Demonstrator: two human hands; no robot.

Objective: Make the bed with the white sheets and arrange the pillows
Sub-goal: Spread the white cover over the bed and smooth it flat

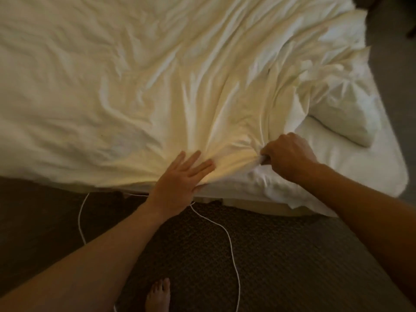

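The big white sheet (135,86) lies all over the bed (371,172), w/ lots of wrinkles, & hangs a bit over the near edge. The right hand (290,156) is curled into a fist at the sheet's near edge, knuckles up, w/ a bunch of cloth squeezed inside it. Folds in the sheet run out from that fist like a fan. The right arm comes in from the low right corner, stretched out long. The left hand (180,179) is flat, fingers straight & spread a bit, palm down on the sheet right at the bed's edge, just beside the fist on its left. It holds nothing, just presses. The left arm comes up from the low left corner, also straight. A white pillow (344,113) sits on the right part of the bed, partly under the bunched sheet. Down on the dark carpet (270,255) a thin white cord (229,239) loops around, & a bare foot (158,296) stands near the bottom.
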